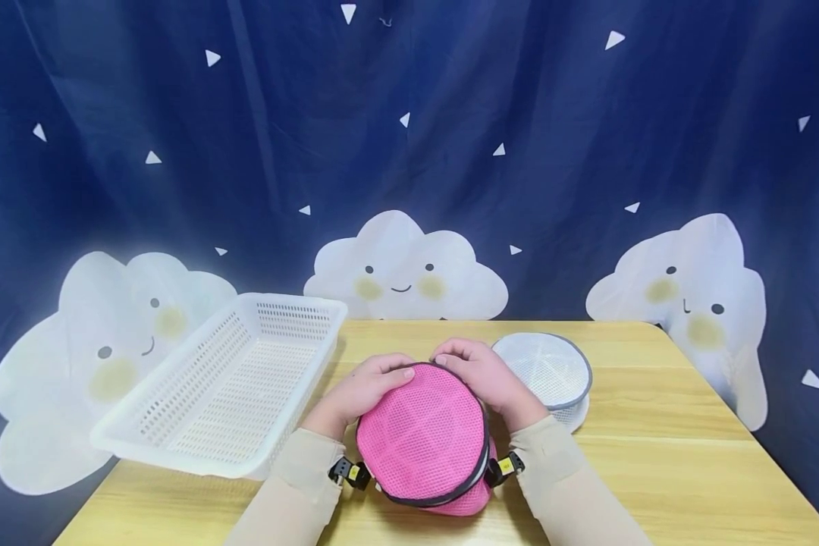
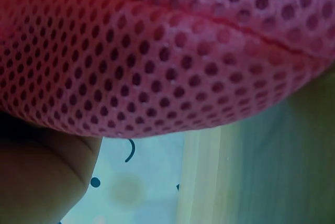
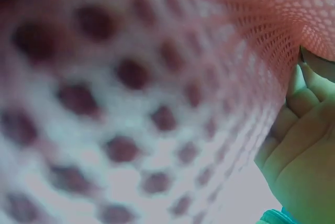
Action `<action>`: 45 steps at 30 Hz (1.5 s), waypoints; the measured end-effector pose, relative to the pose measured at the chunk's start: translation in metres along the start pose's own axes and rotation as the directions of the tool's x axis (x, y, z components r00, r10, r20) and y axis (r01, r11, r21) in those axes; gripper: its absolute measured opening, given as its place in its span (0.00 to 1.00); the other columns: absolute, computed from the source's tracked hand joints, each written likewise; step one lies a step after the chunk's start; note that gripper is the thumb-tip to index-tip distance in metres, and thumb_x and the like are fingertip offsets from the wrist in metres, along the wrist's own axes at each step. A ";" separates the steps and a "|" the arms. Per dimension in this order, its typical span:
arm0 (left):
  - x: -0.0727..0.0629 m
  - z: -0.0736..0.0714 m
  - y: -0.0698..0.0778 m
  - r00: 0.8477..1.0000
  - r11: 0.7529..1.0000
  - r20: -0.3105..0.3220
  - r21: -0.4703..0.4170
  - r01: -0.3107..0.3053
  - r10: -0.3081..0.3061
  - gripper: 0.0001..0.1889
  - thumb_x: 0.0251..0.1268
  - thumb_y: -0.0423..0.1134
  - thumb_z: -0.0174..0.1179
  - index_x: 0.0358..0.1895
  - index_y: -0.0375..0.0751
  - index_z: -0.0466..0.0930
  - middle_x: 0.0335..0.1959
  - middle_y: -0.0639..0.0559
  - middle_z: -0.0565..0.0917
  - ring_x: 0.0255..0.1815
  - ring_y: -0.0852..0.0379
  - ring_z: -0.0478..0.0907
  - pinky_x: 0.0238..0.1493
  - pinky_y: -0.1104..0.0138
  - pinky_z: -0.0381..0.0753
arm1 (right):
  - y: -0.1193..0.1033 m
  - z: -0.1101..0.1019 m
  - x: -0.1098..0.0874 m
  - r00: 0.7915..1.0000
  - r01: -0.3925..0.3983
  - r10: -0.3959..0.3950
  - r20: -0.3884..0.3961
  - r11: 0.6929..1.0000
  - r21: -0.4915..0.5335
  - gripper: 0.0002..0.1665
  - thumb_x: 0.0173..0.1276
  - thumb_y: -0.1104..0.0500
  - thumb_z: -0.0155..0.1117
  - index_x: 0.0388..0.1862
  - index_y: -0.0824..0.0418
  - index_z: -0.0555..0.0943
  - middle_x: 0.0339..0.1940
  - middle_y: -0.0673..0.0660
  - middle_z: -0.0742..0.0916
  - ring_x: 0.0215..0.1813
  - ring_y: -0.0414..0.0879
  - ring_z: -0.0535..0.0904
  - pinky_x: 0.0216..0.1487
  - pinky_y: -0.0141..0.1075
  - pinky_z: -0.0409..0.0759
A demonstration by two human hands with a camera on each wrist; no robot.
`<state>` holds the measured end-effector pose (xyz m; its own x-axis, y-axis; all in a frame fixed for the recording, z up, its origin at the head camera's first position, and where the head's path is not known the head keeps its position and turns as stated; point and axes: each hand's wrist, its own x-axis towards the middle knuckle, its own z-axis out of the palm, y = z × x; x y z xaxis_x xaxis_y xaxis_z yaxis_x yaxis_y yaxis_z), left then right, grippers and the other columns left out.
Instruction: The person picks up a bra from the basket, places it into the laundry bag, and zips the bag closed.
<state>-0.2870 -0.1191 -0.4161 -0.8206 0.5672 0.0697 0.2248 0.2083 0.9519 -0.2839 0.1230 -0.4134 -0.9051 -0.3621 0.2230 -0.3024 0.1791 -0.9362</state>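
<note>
A round pink mesh laundry bag (image 1: 419,436) with a dark zipped rim is held tilted over the table, in front of me. My left hand (image 1: 368,385) grips its upper left edge, thumb on the top face and the other fingers mostly hidden behind. At the far rim, my right hand (image 1: 484,375) pinches the dark edge with curled fingers; what lies between the fingertips is too small to tell. Pink mesh (image 2: 157,67) fills most of the left wrist view. The right wrist view shows the palm and fingers (image 3: 303,98) against the bag's side.
A white perforated plastic basket (image 1: 205,455) stands at the left of the wooden table (image 1: 662,455). To the right, just beyond my right wrist, sits a white mesh laundry bag (image 1: 546,368) with a grey rim. A dark blue curtain (image 1: 409,167) with cloud faces hangs behind the table.
</note>
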 end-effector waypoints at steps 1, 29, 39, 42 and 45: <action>0.000 0.000 0.000 1.000 1.000 -0.006 0.012 -0.005 0.005 0.14 0.77 0.45 0.55 0.53 0.40 0.83 0.40 0.47 0.85 0.37 0.53 0.82 0.41 0.61 0.81 | 0.000 0.000 0.000 1.000 0.003 -0.003 0.001 1.000 0.002 0.11 0.77 0.56 0.61 0.43 0.60 0.86 0.40 0.56 0.88 0.45 0.53 0.82 0.46 0.42 0.80; 0.003 0.000 -0.003 0.988 0.999 -0.153 0.022 -0.023 0.026 0.14 0.77 0.45 0.55 0.51 0.38 0.83 0.42 0.49 0.83 0.44 0.54 0.79 0.52 0.61 0.74 | -0.002 -0.001 -0.001 0.994 0.041 -0.049 -0.102 0.995 -0.086 0.08 0.77 0.57 0.59 0.40 0.56 0.84 0.38 0.54 0.87 0.44 0.52 0.82 0.49 0.48 0.77; 0.003 -0.003 -0.003 0.974 1.000 -0.227 0.003 -0.011 0.011 0.14 0.75 0.44 0.57 0.49 0.37 0.83 0.39 0.50 0.83 0.42 0.54 0.78 0.52 0.60 0.72 | 0.002 -0.003 0.000 0.990 0.047 -0.060 -0.131 0.994 -0.096 0.09 0.77 0.55 0.60 0.39 0.56 0.84 0.37 0.54 0.86 0.43 0.52 0.81 0.49 0.48 0.76; 0.003 -0.003 -0.002 0.972 1.000 -0.236 -0.008 -0.011 0.009 0.14 0.76 0.44 0.57 0.49 0.36 0.83 0.39 0.50 0.83 0.42 0.54 0.78 0.52 0.60 0.72 | 0.002 -0.004 0.001 0.990 0.047 -0.059 -0.131 0.995 -0.093 0.09 0.78 0.54 0.59 0.40 0.57 0.84 0.37 0.54 0.86 0.42 0.52 0.81 0.49 0.48 0.76; 0.003 -0.004 -0.003 0.965 0.999 -0.261 -0.047 0.005 -0.017 0.14 0.76 0.44 0.57 0.48 0.36 0.83 0.38 0.50 0.83 0.39 0.55 0.78 0.50 0.61 0.73 | 0.001 -0.004 0.000 0.988 0.037 -0.051 -0.146 0.994 -0.101 0.09 0.78 0.55 0.59 0.40 0.56 0.83 0.37 0.54 0.86 0.42 0.51 0.81 0.49 0.48 0.76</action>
<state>-0.2924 -0.1215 -0.4177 -0.9330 0.3361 0.1288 0.1959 0.1738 0.9651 -0.2850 0.1273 -0.4127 -0.9223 -0.2333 0.3081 -0.3641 0.2571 -0.8952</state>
